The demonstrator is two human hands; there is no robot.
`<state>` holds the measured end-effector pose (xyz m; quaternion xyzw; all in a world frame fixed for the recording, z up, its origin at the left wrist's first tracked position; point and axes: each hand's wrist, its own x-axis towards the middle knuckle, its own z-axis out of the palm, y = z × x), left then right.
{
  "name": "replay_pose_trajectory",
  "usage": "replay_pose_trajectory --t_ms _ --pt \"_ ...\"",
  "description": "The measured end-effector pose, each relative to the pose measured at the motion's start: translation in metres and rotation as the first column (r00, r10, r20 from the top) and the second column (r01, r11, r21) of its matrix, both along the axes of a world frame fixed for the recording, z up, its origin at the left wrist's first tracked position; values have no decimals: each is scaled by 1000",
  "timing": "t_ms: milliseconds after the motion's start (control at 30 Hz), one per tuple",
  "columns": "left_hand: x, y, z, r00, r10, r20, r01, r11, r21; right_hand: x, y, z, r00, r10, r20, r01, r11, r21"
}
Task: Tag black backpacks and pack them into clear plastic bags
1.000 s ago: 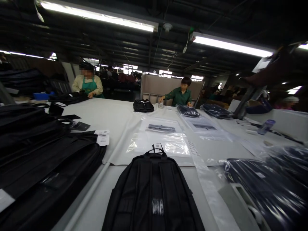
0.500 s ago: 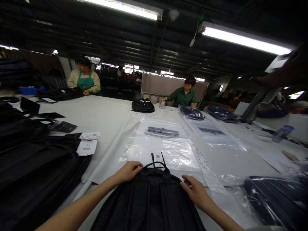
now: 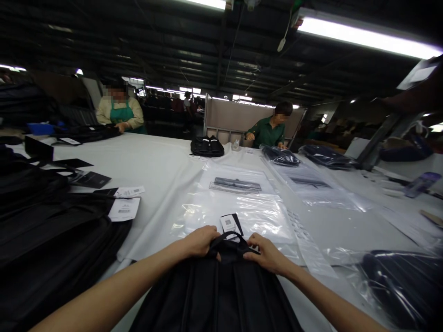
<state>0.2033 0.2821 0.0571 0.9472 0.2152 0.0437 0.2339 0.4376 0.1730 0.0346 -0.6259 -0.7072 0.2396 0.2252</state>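
Observation:
A black backpack (image 3: 224,295) lies in front of me, its shoulder straps facing up and its top pointing away. My left hand (image 3: 202,242) grips the bag's top edge at the left root of the carry handle (image 3: 228,235), thumb on the near side. On the other side of the handle, my right hand (image 3: 265,253) pinches the top edge between thumb and fingers. Black and white hang tags (image 3: 231,223) stick out beyond the handle. Beneath them lies a stack of clear plastic bags (image 3: 242,207) with dark printing.
Black backpacks (image 3: 58,249) with tags are piled at my left. A plastic-wrapped backpack (image 3: 404,281) lies at right. Another black backpack (image 3: 207,146) sits at the far edge of the white-covered table (image 3: 152,161). Two co-workers (image 3: 122,113) stand across the table.
Both hands have moved inward along the bag's top to the handle and closed on the edge. The tags have tilted. The co-worker in dark green has drawn one hand back from a small item.

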Motion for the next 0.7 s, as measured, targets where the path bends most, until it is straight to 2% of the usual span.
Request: replay_pose_trajectory --t_ms 167,300,433,533,700 --pt "-3 -5 3 1000 -15 10 15 1000 0 -8 -6 3 1000 10 -29 -9 999 35" --pt "-3 4 -3 998 -39 -44 33 992 -124 -10 -10 2 993 -23 -117 25 1000 14" --pt "1 10 -5 999 -32 1 32 970 -241 -4 -2 -1 997 -38 -74 34 998 -54" --pt "4 3 -1 998 -31 59 43 979 -200 -2 0 2 997 -19 -68 12 995 -96" --pt "1 -10 2 995 -68 74 80 981 -176 -11 -14 13 996 31 -82 -31 1000 0"
